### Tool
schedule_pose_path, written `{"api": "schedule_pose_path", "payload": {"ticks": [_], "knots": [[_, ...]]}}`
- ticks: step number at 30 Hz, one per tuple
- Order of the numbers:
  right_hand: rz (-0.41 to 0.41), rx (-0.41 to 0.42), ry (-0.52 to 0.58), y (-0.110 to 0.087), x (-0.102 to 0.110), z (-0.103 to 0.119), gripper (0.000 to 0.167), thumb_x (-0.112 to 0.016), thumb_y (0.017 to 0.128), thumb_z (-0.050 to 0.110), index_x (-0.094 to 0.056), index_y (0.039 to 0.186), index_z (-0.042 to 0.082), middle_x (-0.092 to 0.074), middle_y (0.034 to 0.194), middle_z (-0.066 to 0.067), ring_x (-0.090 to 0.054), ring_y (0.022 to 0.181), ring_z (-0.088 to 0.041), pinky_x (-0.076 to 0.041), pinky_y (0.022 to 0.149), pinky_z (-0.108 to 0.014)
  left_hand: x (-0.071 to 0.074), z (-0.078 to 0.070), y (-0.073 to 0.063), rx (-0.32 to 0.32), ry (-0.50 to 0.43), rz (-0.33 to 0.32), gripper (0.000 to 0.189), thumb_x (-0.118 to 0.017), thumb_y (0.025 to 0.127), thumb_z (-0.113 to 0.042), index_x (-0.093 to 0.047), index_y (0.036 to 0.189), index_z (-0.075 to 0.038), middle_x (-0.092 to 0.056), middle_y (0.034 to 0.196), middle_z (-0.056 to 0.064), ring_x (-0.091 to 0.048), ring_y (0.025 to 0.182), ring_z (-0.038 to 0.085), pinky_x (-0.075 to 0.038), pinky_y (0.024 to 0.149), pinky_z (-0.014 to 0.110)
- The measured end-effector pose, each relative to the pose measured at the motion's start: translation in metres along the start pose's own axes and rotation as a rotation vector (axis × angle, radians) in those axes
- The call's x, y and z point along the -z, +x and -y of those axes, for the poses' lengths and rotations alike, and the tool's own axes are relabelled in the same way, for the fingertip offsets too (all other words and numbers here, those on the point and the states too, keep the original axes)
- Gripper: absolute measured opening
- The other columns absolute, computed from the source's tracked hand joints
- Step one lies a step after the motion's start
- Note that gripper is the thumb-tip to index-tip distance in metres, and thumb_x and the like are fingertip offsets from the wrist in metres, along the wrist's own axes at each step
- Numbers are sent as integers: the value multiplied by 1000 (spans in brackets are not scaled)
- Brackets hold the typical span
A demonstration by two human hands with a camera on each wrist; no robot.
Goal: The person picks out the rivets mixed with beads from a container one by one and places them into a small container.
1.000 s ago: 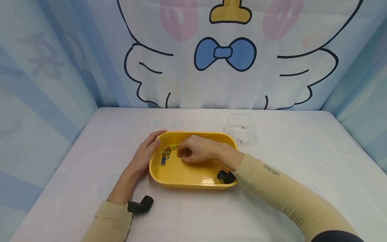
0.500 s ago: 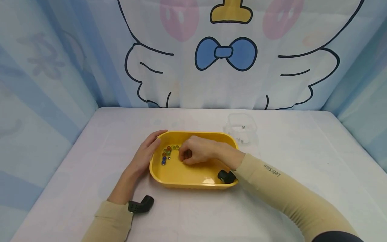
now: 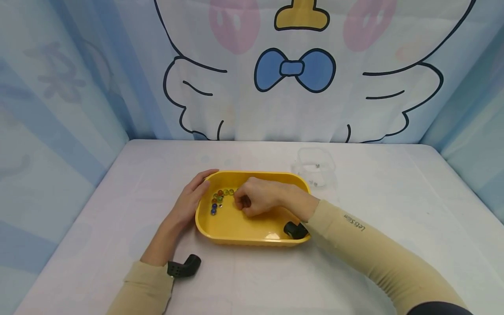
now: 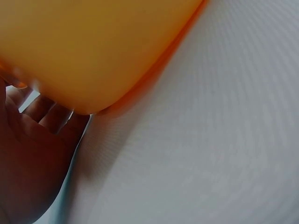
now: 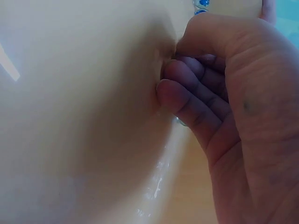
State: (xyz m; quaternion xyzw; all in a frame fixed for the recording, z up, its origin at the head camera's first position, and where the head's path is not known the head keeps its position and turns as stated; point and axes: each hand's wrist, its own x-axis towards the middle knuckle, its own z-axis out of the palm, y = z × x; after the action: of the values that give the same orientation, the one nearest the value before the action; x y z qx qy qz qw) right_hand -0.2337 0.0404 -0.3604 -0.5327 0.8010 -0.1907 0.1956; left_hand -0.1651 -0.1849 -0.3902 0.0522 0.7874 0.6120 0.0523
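Fingers (image 5: 180,100) of the right hand (image 3: 257,197) are curled in toward the thumb over the floor of the yellow tray (image 3: 244,229), close to its middle; what, if anything, they pinch is hidden, so it cannot be told. Inside the tray, toward its left end, lie glass marbles (image 3: 220,199): two blue ones closest to the tray's near side, orange and greenish ones farther back, and yellow-green ones in a short row reaching toward the right hand. One small pale piece (image 3: 220,205) sits just beside them, on the side toward the tray's middle. Against the tray's far left corner rests the left hand (image 3: 190,197), its fingers stretched along the outside of the wall and its thumb by the rim. Over the tray's near right corner shows a black wrist camera (image 3: 294,229); a second camera (image 3: 185,267) juts from the left wrist, nearer the person than the tray. Beige sleeves (image 3: 354,236) cover the forearms. Beyond the tray's far right corner, a clear container (image 3: 315,153) is on the white tabletop (image 3: 393,210), tiny bits showing through it. Behind the tray hangs a pale backdrop (image 3: 295,118) with a blue bow (image 3: 291,68).
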Motion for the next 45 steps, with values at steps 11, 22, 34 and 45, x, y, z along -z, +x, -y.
{"api": "schedule_pose_path", "payload": {"ticks": [11, 22, 34, 45], "knots": [[-27, -10, 52, -2, -1, 0, 8, -68, 84, 4, -68, 88, 11, -59, 79, 5, -54, 70, -7, -47, 64, -20, 0, 1, 1, -10, 6, 4, 44, -36, 110, -26, -42, 152, -17, -42, 154, 9, -38, 140, 27, -22, 120, 47], [-82, -44, 107, -5, -1, 0, 10, -67, 88, 4, -70, 95, 11, -61, 83, 5, -55, 76, -10, -50, 69, -23, 0, 1, 2, -8, 6, 7, 44, -37, 110, -26, -42, 153, -17, -42, 154, 9, -38, 140, 27, -23, 119, 47], [-177, -26, 196, -8, 4, -2, 15, -65, 87, 1, -71, 100, 5, -66, 89, -2, -57, 78, -12, -52, 71, -24, 0, 0, 1, 0, 14, -3, 43, -36, 110, -27, -43, 152, -18, -43, 153, 8, -38, 140, 27, -23, 119, 48], [-260, 17, 213, -13, 6, 0, 14, -65, 88, 0, -71, 100, 3, -67, 88, -2, -57, 75, -12, -52, 68, -26, -1, 1, 1, -17, 11, -1, 44, -36, 110, -27, -43, 152, -17, -42, 155, 8, -34, 144, 27, -18, 121, 49]]}}
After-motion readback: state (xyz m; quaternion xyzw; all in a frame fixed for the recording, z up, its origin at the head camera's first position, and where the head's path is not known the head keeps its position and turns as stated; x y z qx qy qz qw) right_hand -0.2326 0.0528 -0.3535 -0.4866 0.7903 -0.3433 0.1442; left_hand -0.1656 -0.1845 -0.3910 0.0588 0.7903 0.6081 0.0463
